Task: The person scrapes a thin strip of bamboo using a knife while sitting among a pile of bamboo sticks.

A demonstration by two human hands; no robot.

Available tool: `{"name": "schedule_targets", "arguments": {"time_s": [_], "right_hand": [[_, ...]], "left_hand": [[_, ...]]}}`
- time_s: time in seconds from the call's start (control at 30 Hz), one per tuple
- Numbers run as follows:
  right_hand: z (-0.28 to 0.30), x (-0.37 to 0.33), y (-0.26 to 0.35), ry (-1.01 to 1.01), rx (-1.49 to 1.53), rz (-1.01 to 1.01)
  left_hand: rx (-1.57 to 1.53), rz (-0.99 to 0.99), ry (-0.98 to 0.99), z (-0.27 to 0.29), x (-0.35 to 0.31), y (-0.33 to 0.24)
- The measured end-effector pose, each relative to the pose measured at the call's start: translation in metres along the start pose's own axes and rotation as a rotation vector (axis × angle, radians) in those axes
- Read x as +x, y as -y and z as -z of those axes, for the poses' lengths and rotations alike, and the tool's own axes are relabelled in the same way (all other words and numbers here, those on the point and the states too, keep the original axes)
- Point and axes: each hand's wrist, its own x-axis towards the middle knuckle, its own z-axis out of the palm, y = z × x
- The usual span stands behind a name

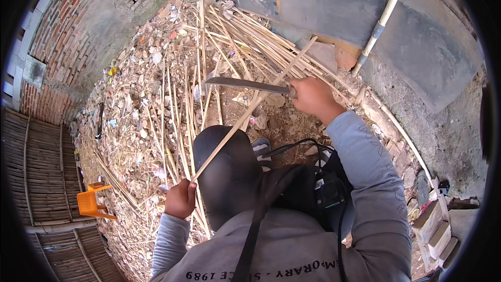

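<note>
Two hands work one long bamboo strip with a big knife.

Low left of centre, the left hand [180,199] is fisted tight round the near end of the bamboo strip [250,109], arm bent close to the body. That strip slants up to the upper middle, over the heap of cut strips [219,36]. Right of centre, the right hand [311,95] reaches out on a grey-sleeved arm, clenched on the handle of the knife [248,84], whose blade points left and crosses the strip.
</note>
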Motion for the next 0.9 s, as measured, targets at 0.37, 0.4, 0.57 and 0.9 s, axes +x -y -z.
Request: {"name": "schedule_targets", "arguments": {"time_s": [0.37, 0.4, 0.57, 0.9], "right_hand": [[-0.008, 0.002, -0.003, -0.073, -0.032, 0.028], [-0.010, 0.003, -0.005, -0.064, -0.004, 0.000], [-0.011, 0.008, -0.047, -0.095, 0.041, -0.108], [-0.016, 0.007, -0.030, -0.109, 0.014, -0.036]], "left_hand": [[0.011, -0.018, -0.002, 0.000, 0.000, -0.003], [-0.004, -0.019, -0.011, -0.003, -0.001, 0.000], [0.021, -0.012, -0.032, -0.005, 0.003, -0.005], [-0.027, 0.019, 0.009, -0.008, -0.003, 0.014]]}}
